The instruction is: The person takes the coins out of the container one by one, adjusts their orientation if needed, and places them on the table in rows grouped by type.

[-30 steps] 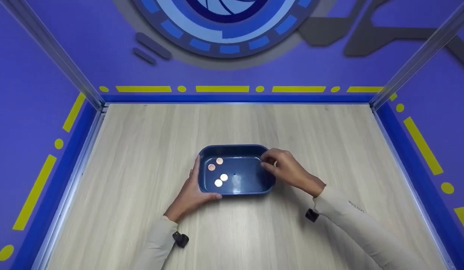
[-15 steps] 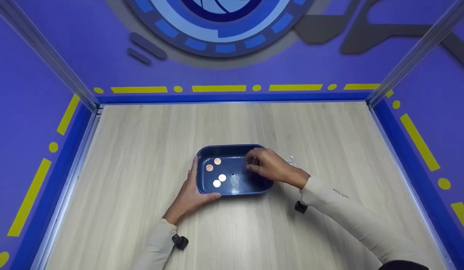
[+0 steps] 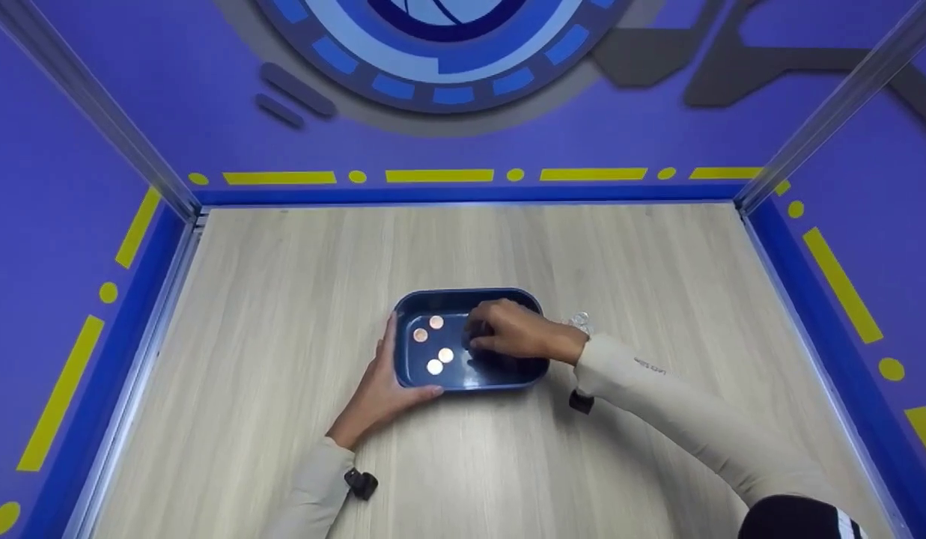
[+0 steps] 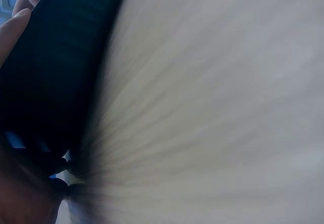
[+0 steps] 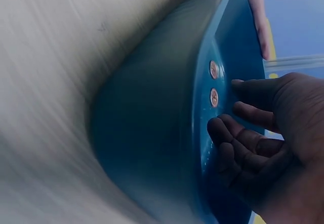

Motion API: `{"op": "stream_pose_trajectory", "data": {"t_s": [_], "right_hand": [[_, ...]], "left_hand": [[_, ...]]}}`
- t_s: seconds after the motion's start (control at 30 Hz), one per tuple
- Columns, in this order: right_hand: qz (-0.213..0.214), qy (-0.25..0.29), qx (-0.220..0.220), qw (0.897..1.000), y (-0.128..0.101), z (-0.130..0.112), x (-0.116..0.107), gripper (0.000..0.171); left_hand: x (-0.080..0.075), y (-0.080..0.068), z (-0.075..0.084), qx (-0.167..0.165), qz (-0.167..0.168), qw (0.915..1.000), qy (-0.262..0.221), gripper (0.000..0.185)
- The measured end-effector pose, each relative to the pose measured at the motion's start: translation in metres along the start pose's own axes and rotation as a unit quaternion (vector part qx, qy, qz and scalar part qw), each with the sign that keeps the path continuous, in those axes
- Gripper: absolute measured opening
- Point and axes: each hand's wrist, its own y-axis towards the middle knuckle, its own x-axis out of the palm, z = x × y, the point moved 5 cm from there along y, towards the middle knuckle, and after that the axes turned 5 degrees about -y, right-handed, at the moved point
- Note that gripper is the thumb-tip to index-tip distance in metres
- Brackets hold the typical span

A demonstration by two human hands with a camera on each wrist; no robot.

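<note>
A dark blue tray lies in the middle of the wooden table, with several copper and silver coins in its left half. My left hand holds its front-left corner, fingers along the left wall and thumb round the front wall. My right hand reaches inside the tray, just right of the coins. In the right wrist view its loosely bent fingers hover over the tray floor near two coins and hold nothing. The left wrist view shows only the tray's dark outer wall and one fingertip.
A small clear object lies on the table just right of the tray. Purple walls with yellow markings and metal posts enclose the table on the left, back and right.
My right hand has moved left from the tray's right rim into the tray, towards the coins. This uncovered the small clear object. My left hand and the tray have stayed put.
</note>
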Motion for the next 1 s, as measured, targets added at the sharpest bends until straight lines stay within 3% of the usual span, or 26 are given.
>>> {"op": "stream_pose_trajectory", "data": {"t_s": [0.27, 0.53, 0.8, 1.0], "right_hand": [[-0.026, -0.005, -0.025, 0.999, 0.016, -0.003, 0.011, 0.029], [-0.049, -0.018, -0.034, 0.998, 0.026, -0.006, 0.025, 0.022], [-0.051, -0.003, -0.069, 0.996, 0.032, -0.013, 0.033, 0.012], [-0.059, 0.006, -0.067, 0.996, 0.033, -0.016, 0.036, 0.01]], "left_hand": [[0.0, 0.0, 0.002, 0.003, 0.001, 1.0, 0.009, 0.149], [0.0, 0.0, 0.001, -0.002, 0.002, 1.0, 0.009, 0.15], [0.0, 0.0, 0.001, 0.002, 0.002, 1.0, 0.009, 0.15], [0.0, 0.0, 0.001, 0.0, 0.004, 0.9999, 0.013, 0.15]]}}
